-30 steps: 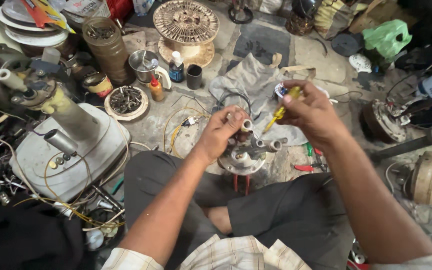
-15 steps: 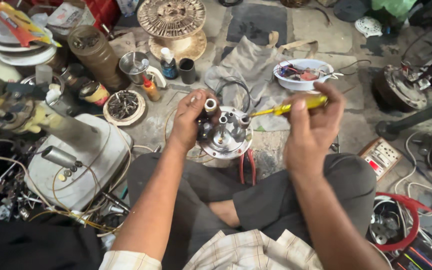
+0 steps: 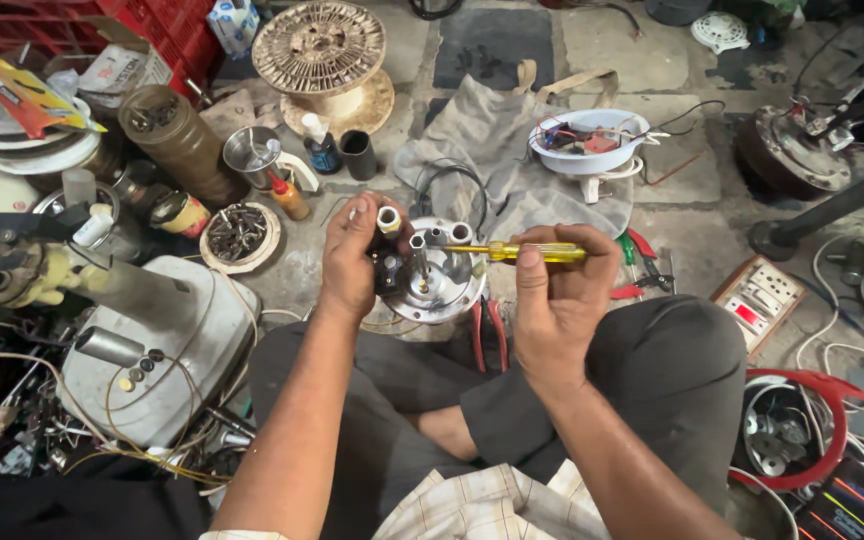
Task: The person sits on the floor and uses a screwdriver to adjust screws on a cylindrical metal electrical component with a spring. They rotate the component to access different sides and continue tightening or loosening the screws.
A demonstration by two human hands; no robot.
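The round silver metal motor housing with short upright tubes (image 3: 434, 272) sits raised over my crossed legs, between my two hands. My left hand (image 3: 352, 258) grips its left edge, fingers curled round a dark part of the rim, thumb up beside one white tube end. My right hand (image 3: 552, 295) is closed in a fist around the yellow transparent-handled screwdriver (image 3: 522, 252); the shaft lies level, pointing left, tip in among the tubes at the housing's centre. Whether the tip touches a screw I cannot tell. Just below the housing, between my hands, red-handled pliers (image 3: 487, 335) lie on the floor. Beyond my right hand: a crumpled grey cloth (image 3: 497, 150) and on it a white plastic bowl holding small red and blue parts (image 3: 589, 140). More red and green tool handles (image 3: 637, 260) lie just right of my right hand. Further right, a white switchboard with sockets (image 3: 762, 298). Beyond my left hand: a shallow round dish of dark screws (image 3: 239, 234), a small orange bottle (image 3: 289, 197), a steel cup (image 3: 252, 152), and a black cup (image 3: 357, 155). Farther out stands a large empty wooden wire spool (image 3: 324, 55). Left of my left forearm, a grey metal machine casing with loose yellow wires (image 3: 157, 345).
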